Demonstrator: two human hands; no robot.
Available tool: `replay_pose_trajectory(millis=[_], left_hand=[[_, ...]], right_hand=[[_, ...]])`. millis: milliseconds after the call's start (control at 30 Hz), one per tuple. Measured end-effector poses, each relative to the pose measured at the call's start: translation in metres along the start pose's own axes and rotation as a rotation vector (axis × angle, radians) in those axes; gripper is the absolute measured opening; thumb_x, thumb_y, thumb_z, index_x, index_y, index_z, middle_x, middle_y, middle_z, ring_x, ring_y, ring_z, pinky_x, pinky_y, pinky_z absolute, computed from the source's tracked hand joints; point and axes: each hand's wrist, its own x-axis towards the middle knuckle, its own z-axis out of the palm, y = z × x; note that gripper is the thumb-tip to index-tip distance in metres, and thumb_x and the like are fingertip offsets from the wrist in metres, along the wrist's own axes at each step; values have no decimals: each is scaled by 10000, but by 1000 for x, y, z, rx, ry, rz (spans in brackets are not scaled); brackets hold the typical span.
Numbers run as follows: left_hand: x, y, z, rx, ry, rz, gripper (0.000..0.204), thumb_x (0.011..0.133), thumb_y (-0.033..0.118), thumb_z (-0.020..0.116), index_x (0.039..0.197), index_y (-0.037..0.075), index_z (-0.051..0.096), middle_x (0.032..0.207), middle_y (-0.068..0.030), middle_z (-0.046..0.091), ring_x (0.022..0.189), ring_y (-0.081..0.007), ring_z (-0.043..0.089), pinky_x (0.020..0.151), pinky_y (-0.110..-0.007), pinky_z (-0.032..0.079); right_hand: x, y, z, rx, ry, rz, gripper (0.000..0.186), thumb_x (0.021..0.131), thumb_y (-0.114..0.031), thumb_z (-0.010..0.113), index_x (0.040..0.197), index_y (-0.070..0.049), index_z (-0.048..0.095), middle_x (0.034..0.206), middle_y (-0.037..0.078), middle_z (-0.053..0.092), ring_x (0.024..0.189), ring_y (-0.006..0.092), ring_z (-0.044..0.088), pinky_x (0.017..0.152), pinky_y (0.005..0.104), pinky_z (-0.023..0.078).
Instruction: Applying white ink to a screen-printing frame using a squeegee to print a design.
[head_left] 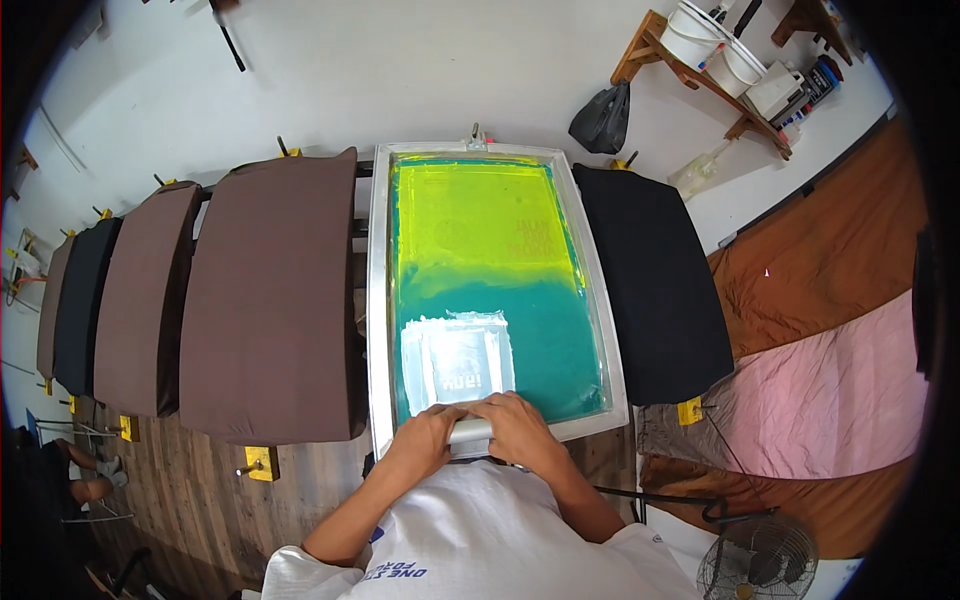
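Pale wall [430, 75]: stands behind the work, above a plank-patterned floor [200, 480]; a wooden shelf [636, 48] at upper right bears white tubs [690, 38], presumably to keep them off the boards.
Boards: a brown cloth-covered board [270, 300] stands left of the frame and a black cloth-covered board [655, 290] right of it, spaced in a row, probably so that each can be reached separately.
Metal frame [603, 335]: lies lengthwise between those two, squarely before the person; a clamp [477, 137] at its far end likely keeps it aligned. What lies beneath is hidden.
Teal mesh [545, 345]: fills the frame, with yellow-green ink [470, 210] over the far part and a whitish patch [455, 350] toward the near left corner.
Pale bar [470, 433]: sits at the frame's near edge, between the hands; whether it is a loose tool or part of the frame, I cannot tell.
Left hand [425, 440]: fingers curled over the bar's left part.
Right hand [512, 430]: fingers bent over its right part, close to the left; the paired hold seems meant to share force evenly.
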Motion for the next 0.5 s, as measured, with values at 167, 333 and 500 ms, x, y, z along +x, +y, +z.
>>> replay_pose_trajectory(millis=[167, 333, 500], left_hand=[[38, -10, -14, 55, -38, -23, 383, 717, -31, 653, 1091, 37, 699, 926, -226, 704, 893, -402, 679, 832, -459, 543], [58, -21, -9, 30, 298, 85, 466, 713, -100, 612, 1158, 34, 651, 1145, -212, 659, 998, -406, 654, 856, -453, 551], [-3, -19, 38, 206, 286, 184, 606, 712, -86, 606, 1309, 5, 558, 1346, -262, 541, 1292, -403, 516, 1027, -438, 476]], right_hand=[[37, 9, -33, -42, -104, -29, 390, 670, 20, 615, 1030, -82, 723, 965, 185, 694, 934, 387, 662, 818, 480, 528], [64, 20, -18, -136, 176, -103, 426, 673, 65, 615, 1074, -71, 664, 1046, 153, 643, 987, 377, 605, 832, 450, 513], [-4, 15, 29, -124, 184, -89, 599, 606, 59, 672, 1191, -56, 610, 1261, 131, 541, 1132, 356, 539, 957, 450, 471]])
